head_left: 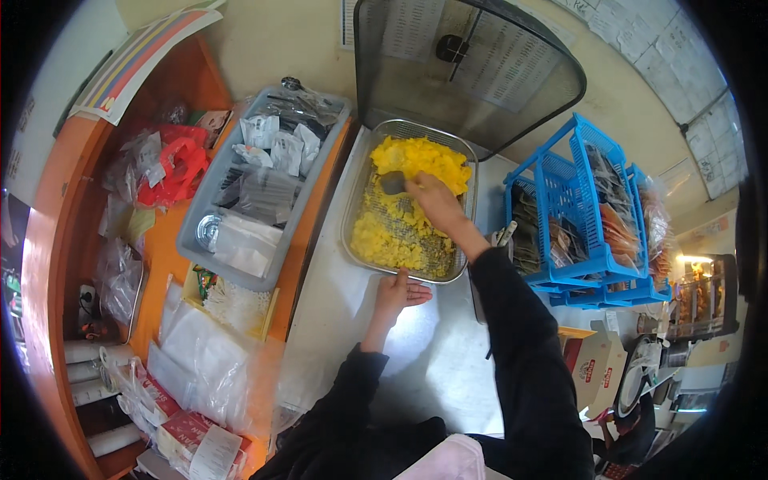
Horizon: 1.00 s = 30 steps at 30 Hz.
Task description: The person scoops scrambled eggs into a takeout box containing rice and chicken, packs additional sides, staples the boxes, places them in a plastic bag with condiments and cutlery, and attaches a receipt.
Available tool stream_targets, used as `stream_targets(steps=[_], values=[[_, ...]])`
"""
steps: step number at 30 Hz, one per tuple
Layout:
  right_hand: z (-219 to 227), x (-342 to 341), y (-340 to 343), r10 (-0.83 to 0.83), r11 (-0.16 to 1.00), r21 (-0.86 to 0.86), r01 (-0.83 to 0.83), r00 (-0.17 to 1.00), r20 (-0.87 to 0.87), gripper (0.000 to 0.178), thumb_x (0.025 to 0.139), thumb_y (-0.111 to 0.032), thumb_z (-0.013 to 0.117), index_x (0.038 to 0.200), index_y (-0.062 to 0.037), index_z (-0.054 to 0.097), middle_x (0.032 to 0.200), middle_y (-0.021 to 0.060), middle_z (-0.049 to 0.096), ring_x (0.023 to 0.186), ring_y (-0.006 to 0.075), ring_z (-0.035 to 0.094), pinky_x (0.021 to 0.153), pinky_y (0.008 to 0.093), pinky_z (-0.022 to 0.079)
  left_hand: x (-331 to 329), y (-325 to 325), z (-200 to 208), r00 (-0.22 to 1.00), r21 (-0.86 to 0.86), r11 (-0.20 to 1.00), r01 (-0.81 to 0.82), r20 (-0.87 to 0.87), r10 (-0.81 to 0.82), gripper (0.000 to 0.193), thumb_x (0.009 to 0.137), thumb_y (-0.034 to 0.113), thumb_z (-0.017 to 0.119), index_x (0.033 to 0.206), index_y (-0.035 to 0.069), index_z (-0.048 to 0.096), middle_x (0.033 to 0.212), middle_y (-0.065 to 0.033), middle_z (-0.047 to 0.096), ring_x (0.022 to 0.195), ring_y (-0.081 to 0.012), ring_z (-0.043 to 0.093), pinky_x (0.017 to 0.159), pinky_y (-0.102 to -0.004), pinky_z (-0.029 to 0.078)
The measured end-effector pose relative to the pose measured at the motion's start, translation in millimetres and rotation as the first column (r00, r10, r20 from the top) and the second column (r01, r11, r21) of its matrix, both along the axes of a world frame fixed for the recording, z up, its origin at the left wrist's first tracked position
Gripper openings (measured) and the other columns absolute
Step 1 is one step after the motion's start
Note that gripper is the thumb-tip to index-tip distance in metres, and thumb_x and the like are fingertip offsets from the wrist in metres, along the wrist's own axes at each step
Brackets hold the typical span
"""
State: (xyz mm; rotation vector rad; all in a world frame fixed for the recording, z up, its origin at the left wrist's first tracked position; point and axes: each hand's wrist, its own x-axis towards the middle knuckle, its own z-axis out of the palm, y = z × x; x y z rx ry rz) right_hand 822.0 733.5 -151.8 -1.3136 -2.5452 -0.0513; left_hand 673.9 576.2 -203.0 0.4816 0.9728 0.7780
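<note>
A metal mesh tray [350, 220] on the pale worktop holds many yellow food pieces [416, 160], heaped at the far end and spread thinner toward me. My right hand [438, 204] reaches over the tray, closed on the handle of a dark scoop [392, 182]. The scoop's grey head lies among the yellow pieces, left of my fingers. At the tray's near edge, my left hand [394, 298] has its thumb up against the rim and its fingers stretched out to the right; nothing shows in it.
A grey bin [186, 240] with packets and napkins stands left on an orange counter [301, 264]. Blue plastic baskets [572, 208] with packaged goods stand right. Behind the tray rises a dark-framed mesh screen [400, 88]. Cartons [592, 372] sit lower right; a person [632, 436] is beyond.
</note>
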Motion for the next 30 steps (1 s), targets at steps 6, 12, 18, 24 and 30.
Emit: stream_targets(steps=[6,12,18,24,30], values=[[-2,32,8,0.302,0.949,-0.143,-0.282,0.943,0.139,0.027,0.079,-0.002,0.055,0.106,-0.0077,0.057,0.104,0.0114,0.055,0.102,0.0314,0.058,0.086,0.0415,0.048,-2,0,-7,0.999,-0.011,1.0,-0.006,0.043,0.006,0.064,0.103,0.043,0.038,0.101,-0.019,0.054,0.092,-0.0286,0.067,0.081,-0.0337,0.071,0.072,-0.0355,0.061],[42,74,-8,0.226,0.96,-0.197,-0.197,0.964,0.142,0.028,0.076,0.002,0.058,0.102,-0.0067,0.057,0.102,0.0113,0.056,0.102,0.0328,0.058,0.086,0.0421,0.047,-4,-1,-7,1.0,0.014,1.0,-0.017,0.008,0.017,0.065,0.103,0.043,0.037,0.103,-0.019,0.053,0.093,-0.0287,0.067,0.083,-0.0334,0.071,0.073,-0.0351,0.061],[4,73,0,0.153,0.979,-0.146,-0.143,0.986,0.06,0.029,0.074,0.007,0.058,0.1,-0.0061,0.055,0.101,0.0123,0.055,0.101,0.034,0.057,0.084,0.0427,0.047,-3,0,-1,0.999,0.033,0.999,0.033,0.006,-0.033,0.066,0.103,0.044,0.036,0.107,-0.02,0.052,0.093,-0.0285,0.067,0.084,-0.0332,0.071,0.074,-0.0355,0.061],[28,88,-34,0.131,0.944,-0.295,-0.144,0.989,-0.064,0.033,0.072,0.01,0.055,0.101,-0.0044,0.055,0.103,0.015,0.054,0.106,0.0376,0.053,0.085,0.0446,0.046,-7,-1,-7,1.0,0.041,0.999,0.015,-0.025,-0.014,0.064,0.102,0.044,0.038,0.103,-0.016,0.059,0.096,-0.0272,0.068,0.088,-0.0324,0.071,0.078,-0.0363,0.06],[22,87,-16,0.012,0.981,-0.194,-0.021,0.999,-0.048,0.031,0.074,0.008,0.057,0.101,-0.0066,0.055,0.1,0.0116,0.055,0.101,0.0352,0.057,0.084,0.0449,0.046,-4,0,-3,0.998,0.043,0.998,0.045,-0.05,-0.042,0.064,0.103,0.044,0.038,0.104,-0.017,0.058,0.096,-0.0269,0.068,0.09,-0.0326,0.071,0.079,-0.0369,0.06]])
